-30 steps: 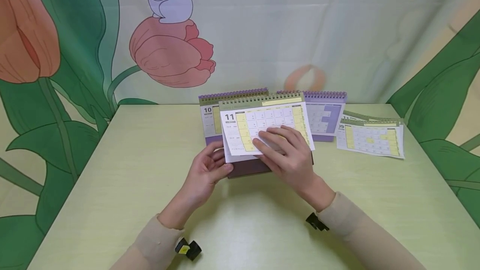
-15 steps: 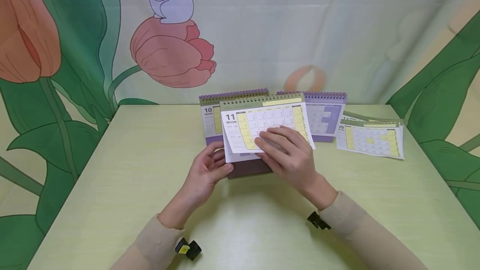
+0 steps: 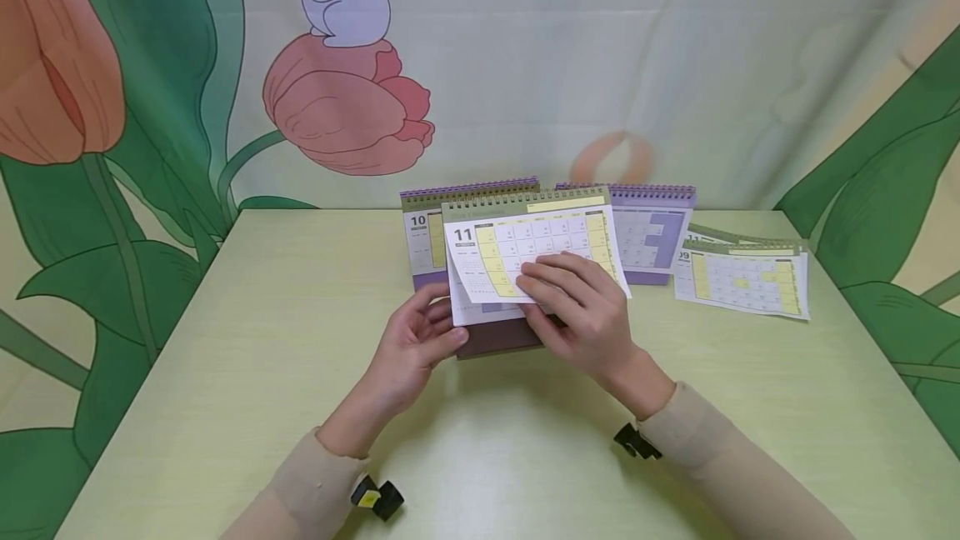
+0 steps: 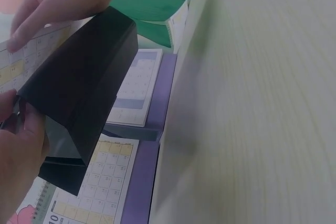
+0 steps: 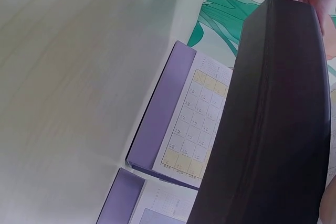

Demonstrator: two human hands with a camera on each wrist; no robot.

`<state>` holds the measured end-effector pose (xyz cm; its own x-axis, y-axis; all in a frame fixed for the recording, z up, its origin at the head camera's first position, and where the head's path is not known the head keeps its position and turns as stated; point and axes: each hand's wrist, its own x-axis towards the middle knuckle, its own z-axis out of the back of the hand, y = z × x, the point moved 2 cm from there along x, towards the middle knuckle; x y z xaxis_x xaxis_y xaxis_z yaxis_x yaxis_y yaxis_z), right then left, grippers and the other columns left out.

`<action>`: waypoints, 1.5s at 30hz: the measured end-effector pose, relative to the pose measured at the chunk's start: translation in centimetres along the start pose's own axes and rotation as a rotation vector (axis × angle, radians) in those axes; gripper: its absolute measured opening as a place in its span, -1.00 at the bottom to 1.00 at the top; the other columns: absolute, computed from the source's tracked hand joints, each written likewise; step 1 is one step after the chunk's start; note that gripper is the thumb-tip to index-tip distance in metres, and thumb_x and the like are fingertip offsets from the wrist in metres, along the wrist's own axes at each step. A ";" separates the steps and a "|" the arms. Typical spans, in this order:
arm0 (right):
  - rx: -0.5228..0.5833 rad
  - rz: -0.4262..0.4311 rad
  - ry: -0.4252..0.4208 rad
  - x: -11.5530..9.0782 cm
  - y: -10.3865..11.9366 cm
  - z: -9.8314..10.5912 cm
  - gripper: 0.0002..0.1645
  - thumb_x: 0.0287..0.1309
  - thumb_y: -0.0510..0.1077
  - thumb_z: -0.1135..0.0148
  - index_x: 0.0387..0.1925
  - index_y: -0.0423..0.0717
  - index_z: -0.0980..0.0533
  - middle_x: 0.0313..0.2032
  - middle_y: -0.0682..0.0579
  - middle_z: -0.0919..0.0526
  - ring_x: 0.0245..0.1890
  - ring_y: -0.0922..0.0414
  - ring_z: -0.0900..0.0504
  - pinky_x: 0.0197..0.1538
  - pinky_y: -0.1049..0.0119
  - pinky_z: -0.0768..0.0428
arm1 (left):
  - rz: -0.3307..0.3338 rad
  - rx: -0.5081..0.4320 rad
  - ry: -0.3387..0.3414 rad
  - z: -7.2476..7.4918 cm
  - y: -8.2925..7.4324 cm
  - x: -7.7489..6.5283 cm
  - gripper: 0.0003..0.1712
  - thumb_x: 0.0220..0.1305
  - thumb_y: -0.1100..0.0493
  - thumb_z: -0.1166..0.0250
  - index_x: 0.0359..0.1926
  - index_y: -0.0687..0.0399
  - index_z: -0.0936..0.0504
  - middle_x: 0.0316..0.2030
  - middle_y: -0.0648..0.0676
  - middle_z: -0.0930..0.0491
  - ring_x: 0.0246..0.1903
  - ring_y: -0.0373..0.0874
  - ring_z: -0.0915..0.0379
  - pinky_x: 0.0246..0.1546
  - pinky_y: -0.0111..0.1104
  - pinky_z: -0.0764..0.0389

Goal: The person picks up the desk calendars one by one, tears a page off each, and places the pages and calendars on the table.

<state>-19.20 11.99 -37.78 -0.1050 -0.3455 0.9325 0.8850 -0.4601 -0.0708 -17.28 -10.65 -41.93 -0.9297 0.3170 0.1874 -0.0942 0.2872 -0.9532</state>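
Observation:
A desk calendar with a dark brown base, green header and ring binding tilts up in front of me, raised off the table in the wrist views. My left hand grips its lower left corner, thumb in front and fingers behind. On the page marked 11 lie the fingers of my right hand, thumb below the bottom edge, pinching it. That page curls away from the sheet beneath, which shows below it. Seen from the left wrist, the hollow stand is dark and three-sided.
Two purple-based calendars stand behind: one marked 10 at left, another at right. Loose calendar sheets lie on the table at far right. The pale table ends at a printed curtain. Black clips hang at both sleeves.
The bottom edge of the page marked 11 has lifted further, baring more of the sheet below. My right hand has shifted slightly right; my left hand keeps its grip.

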 end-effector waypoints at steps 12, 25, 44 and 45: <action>-0.001 0.017 -0.040 -0.3 0.0 -0.1 -0.76 0.28 -0.19 -0.27 -0.15 -0.25 -0.74 -0.16 -0.14 -0.78 -0.16 -0.13 -0.74 -0.02 -0.04 -0.66 | -0.003 0.017 0.005 -0.1 -0.1 -0.1 -0.41 0.33 0.61 -0.12 0.36 0.39 -0.32 0.21 0.40 -0.50 0.15 0.04 -0.54 0.09 -0.26 -0.62; 0.050 -0.017 -0.101 -0.6 0.0 0.3 -0.77 0.39 -0.26 -0.24 -0.11 -0.35 -0.72 -0.15 -0.20 -0.78 -0.17 -0.15 -0.77 0.06 -0.07 -0.66 | -0.048 -0.011 0.042 -0.4 0.2 0.1 -0.38 0.29 0.64 -0.12 0.37 0.45 -0.27 0.21 0.42 -0.49 0.15 0.02 -0.54 0.07 -0.26 -0.63; 0.202 -0.146 -0.203 -0.5 -0.9 0.8 -0.72 0.43 -0.20 -0.25 -0.21 -0.41 -0.71 -0.27 -0.20 -0.78 -0.33 -0.08 -0.78 -0.03 0.20 -0.71 | -0.041 -0.024 0.053 -0.6 0.5 0.4 -0.37 0.29 0.63 -0.11 0.37 0.46 -0.27 0.20 0.43 -0.49 0.13 0.01 -0.55 0.05 -0.28 -0.63; 0.212 -0.170 -0.208 -0.5 -1.0 0.8 -0.70 0.44 -0.19 -0.24 -0.21 -0.42 -0.70 -0.28 -0.20 -0.78 -0.35 -0.07 -0.78 -0.05 0.26 -0.70 | -0.047 -0.021 0.051 -0.7 0.5 0.4 -0.37 0.29 0.64 -0.12 0.37 0.46 -0.27 0.20 0.43 -0.49 0.13 0.01 -0.55 0.05 -0.29 -0.63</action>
<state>-19.68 13.32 -37.89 -0.1834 -0.0944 0.9785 0.9397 -0.3093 0.1463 -17.43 -9.75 -42.18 -0.9052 0.3481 0.2437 -0.1289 0.3215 -0.9381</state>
